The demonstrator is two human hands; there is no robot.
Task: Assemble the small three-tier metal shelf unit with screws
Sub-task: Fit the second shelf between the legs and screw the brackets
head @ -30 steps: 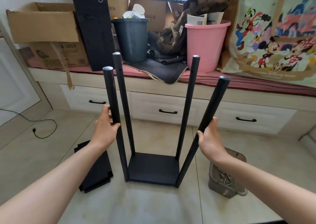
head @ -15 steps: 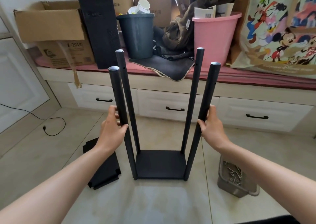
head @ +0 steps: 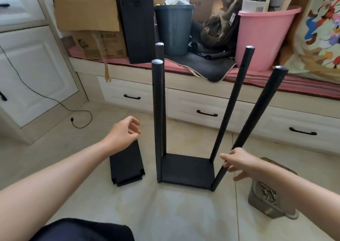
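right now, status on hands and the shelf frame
Left hand free, fingers loosely curled, above loose shelf panel. Right hand touching near-right post, which leans outward. Shelf frame upright, bottom tier only. Screw tub beside it.

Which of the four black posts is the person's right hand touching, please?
The near right post, the one leaning outward to the right. The right hand rests against its lower part; the left hand hangs free and the other three posts go untouched.
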